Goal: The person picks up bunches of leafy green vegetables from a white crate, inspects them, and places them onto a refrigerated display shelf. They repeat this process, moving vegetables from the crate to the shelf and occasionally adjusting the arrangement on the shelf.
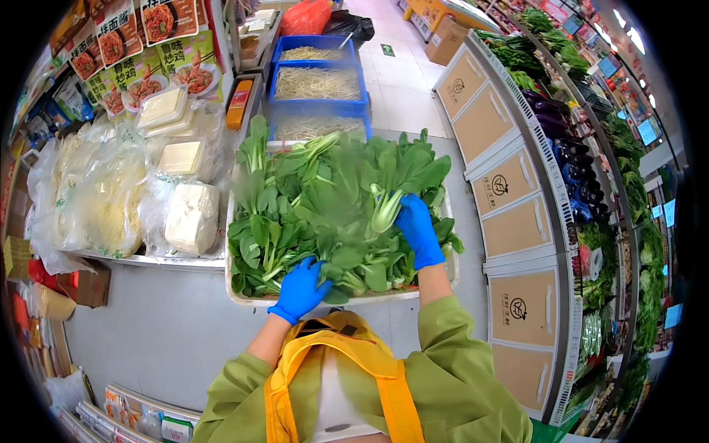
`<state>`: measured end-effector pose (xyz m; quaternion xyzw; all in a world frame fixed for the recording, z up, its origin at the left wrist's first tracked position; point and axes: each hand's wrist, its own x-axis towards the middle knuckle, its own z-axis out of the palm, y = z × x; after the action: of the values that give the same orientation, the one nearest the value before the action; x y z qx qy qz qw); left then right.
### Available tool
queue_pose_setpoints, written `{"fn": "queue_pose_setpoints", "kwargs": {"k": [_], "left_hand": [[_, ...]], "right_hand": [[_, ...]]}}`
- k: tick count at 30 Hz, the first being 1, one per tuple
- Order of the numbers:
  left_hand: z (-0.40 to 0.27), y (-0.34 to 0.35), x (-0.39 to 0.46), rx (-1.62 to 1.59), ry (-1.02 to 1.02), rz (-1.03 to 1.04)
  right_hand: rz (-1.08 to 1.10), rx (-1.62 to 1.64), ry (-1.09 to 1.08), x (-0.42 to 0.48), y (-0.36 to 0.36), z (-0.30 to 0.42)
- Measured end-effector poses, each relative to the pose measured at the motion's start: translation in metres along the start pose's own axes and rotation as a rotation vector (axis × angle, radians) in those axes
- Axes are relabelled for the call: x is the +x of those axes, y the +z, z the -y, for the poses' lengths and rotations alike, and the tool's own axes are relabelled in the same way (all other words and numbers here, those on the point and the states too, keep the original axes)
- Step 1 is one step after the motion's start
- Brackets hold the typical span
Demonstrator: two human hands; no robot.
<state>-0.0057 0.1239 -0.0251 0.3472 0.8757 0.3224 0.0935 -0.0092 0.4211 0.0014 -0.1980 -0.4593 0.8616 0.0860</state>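
A white plastic crate (252,302) heaped with leafy green bok choy (288,205) stands before me. My right hand (419,228), in a blue glove, grips one head of bok choy (385,213) by its pale stalk, over the right side of the heap. That head's leaves point away from me, up and to the right. At the crate's near edge, left of centre, my left hand (302,289) rests against the leaves in a matching glove. Its thumb and fingers are spread, and no separate head shows in its grasp. Blur covers part of the heap's middle.
Blue bins (318,83) of bean sprouts stand beyond the crate. On the left, a counter (210,264) carries bagged noodles (105,194) and white tofu blocks (192,217). Cabinets (501,185) below vegetable shelves run along the right. Grey floor (166,315) shows left of me.
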Motion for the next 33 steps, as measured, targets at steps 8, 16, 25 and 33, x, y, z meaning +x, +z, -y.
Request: {"fn": "queue_pose_setpoints", "kwargs": {"k": [8,16,25,33], "left_hand": [[-0.016,-0.031,0.0,-0.331,-0.033,-0.349],[-0.035,-0.06,-0.007,-1.281,-0.201,0.117],[0.095,-0.074,-0.09,-1.846,-0.397,-0.629],[0.112,-0.091,-0.154,-1.918,-0.278,-0.942]], "right_hand": [[0.239,0.125,0.009,-0.063,0.057,-0.002],[0.416,0.06,0.144,-0.085,0.106,-0.048],[0.323,-1.407,-0.499,-0.056,0.102,-0.051],[0.795,-1.907,-0.469,-0.025,0.123,-0.043]]}}
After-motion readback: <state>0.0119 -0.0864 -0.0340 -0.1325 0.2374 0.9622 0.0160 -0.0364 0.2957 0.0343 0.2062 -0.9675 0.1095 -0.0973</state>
